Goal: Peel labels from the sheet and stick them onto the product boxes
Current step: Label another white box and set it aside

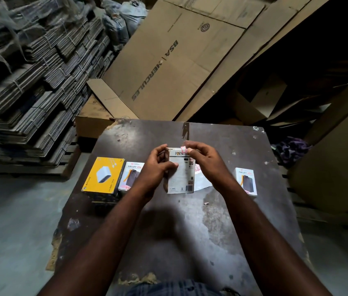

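Sticking seems under way: the left hand (158, 166) grips the white cardboard box (181, 177) above the dark worktop (222, 214); the right hand (206, 160) pinches a small red-bordered paper label (183, 149) at its top edge. Next, it needs pressing flat.

Dim storeroom crowded with flattened cardboard.

A dark, scuffed table (222, 210) with chipped edges stands on a grey concrete floor (8, 221). To the left, tied bundles of flat cartons (29, 82) are stacked high on a wooden pallet (70, 150), with grey plastic sacks (123, 18) behind them. A large brown cardboard sheet (179, 60) printed "BSA HERCULES" leans behind the table, with more cardboard overlapping it to the right, where the corner falls into deep shadow. A crumpled purple cloth (292, 150) lies just off the table's right edge.
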A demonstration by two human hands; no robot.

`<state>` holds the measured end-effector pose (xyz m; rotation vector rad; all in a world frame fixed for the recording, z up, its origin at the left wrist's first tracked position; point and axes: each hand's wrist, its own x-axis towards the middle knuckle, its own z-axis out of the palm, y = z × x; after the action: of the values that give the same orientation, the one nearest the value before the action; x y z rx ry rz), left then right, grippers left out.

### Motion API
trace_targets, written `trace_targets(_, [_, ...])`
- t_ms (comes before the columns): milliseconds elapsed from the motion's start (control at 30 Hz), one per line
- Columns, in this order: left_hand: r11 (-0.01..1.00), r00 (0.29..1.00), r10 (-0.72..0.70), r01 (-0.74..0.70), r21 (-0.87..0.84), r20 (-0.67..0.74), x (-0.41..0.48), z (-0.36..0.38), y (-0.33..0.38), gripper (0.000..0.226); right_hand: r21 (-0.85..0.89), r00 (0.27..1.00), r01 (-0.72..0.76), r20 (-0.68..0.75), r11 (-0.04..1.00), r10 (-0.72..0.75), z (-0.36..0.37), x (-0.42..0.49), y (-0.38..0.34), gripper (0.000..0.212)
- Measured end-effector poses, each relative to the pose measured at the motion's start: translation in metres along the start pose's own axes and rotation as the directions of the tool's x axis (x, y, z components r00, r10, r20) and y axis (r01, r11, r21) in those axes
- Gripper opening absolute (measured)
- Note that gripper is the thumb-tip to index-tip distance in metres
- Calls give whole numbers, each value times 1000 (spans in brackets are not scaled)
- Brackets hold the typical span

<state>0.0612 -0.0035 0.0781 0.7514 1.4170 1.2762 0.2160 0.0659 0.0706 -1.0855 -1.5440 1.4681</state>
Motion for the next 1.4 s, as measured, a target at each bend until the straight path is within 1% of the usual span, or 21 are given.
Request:
trace_targets(167, [1000, 1000, 16, -16, 20, -12, 1, 1, 0, 61, 2, 999, 22, -28, 1000, -22, -1, 1, -3, 18])
trace_targets(300, [1000, 1000, 9, -9, 21, -8, 1, 2, -1, 60, -3, 998, 37, -59, 999, -37, -1, 2, 1, 9])
trace_targets(400, [1000, 1000, 3, -3, 16, -10, 2, 2, -3, 60, -64, 987, 81, -131, 995, -89, 0, 3, 4, 6])
trace_targets(467, [1000, 1000, 8, -8, 6, -13, 2, 3, -4, 61, -120, 980, 110, -152, 987, -127, 0, 3, 3, 7])
trace_targets(567, [1000, 1000, 26, -26, -8, 1, 1, 5, -3, 63, -149, 977, 137, -143, 979, -159, 0, 2, 1, 9])
trace_targets(633, [998, 998, 60, -61, 12, 24, 1, 5, -2, 55, -134, 976, 145, -141, 980, -164, 0, 3, 1, 9])
trace_targets(733, [995, 995, 91, -93, 45, 31, 1, 5, -2, 42, -84, 977, 137, -152, 987, -149, -2, 6, 2, 9])
trace_targets(833, [993, 995, 99, -100, 55, 26, 4, 5, -2, 40, 9, 984, 116, -137, 993, -113, -6, 12, 3, 8])
trace_targets(933, [992, 994, 105, -106, 61, 31, 5, 6, -3, 40, -25, 990, 94, -105, 995, -96, -8, 16, 2, 15])
trace_targets(1033, [992, 994, 106, -108, 68, 37, 6, 8, -2, 40, -51, 990, 86, -109, 995, -91, -8, 17, -1, 18])
trace_targets(1300, [994, 993, 101, -104, 39, 64, 5, 10, 3, 37, -142, 987, 104, -107, 984, -120, -7, 16, -4, 12])
trace_targets(1400, [995, 992, 100, -102, 11, 80, 4, 11, 4, 36, -141, 983, 121, -119, 982, -139, -7, 16, -4, 11])
